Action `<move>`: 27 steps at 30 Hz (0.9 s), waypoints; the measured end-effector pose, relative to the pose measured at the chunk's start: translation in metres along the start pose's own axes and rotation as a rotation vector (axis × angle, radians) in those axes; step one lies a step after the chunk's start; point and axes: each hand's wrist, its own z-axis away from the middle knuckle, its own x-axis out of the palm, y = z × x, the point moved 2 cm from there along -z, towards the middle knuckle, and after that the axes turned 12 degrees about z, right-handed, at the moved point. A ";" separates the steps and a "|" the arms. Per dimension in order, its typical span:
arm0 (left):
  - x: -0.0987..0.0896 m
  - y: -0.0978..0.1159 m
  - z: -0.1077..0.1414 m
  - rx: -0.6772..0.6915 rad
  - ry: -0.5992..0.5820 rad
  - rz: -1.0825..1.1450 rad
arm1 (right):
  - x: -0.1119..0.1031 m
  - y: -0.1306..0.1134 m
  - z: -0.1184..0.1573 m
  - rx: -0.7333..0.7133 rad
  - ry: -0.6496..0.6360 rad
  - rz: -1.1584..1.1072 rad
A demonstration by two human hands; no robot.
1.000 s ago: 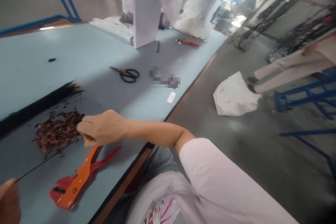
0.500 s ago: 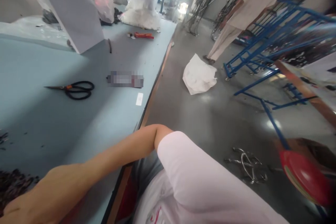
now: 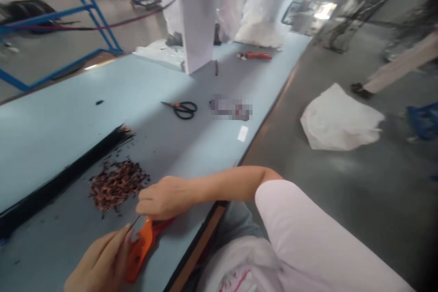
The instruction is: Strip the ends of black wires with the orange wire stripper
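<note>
the left hand (image 3: 97, 260) has its fingers drawn narrow, pinching a thin black wire (image 3: 136, 222) close to the near edge of the tabletop (image 3: 48, 127). the wire slants from those fingertips toward the right hand (image 3: 166, 198), whose fingers are curled in; whether they grip the wire or the tool beneath cannot be told. that tool, an orange wire stripper (image 3: 143, 242), lies along the near edge, its head partly behind the left hand and its handles running under the right hand.

farther in from the near edge, just beyond the right hand, is a loose pile of brown and black clippings (image 3: 118, 185). past it, a bundle of black wires (image 3: 65, 175) stretches out of view at the left, its frayed tips near the pile. a pair of black-handled scissors (image 3: 185, 110) lies farther toward the right end of the tabletop, about midway between its near and far edges. a small white label (image 3: 242, 133) sits by the near edge, and a red-handled tool (image 3: 258, 55) lies nearer the right end.
</note>
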 end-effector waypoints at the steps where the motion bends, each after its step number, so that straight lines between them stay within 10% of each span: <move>1: 0.000 0.001 0.000 0.051 0.005 -0.087 | 0.000 0.000 0.000 0.014 0.000 0.010; 18: -0.001 0.039 -0.016 -0.034 -0.243 -0.416 | -0.001 -0.009 0.003 0.146 0.167 0.025; 24: -0.029 0.028 -0.015 -0.114 -0.139 -0.447 | -0.008 0.020 0.006 0.284 0.323 -0.035; 27: -0.054 0.008 -0.009 -0.222 0.186 -0.388 | -0.009 0.059 0.009 0.618 0.471 -0.047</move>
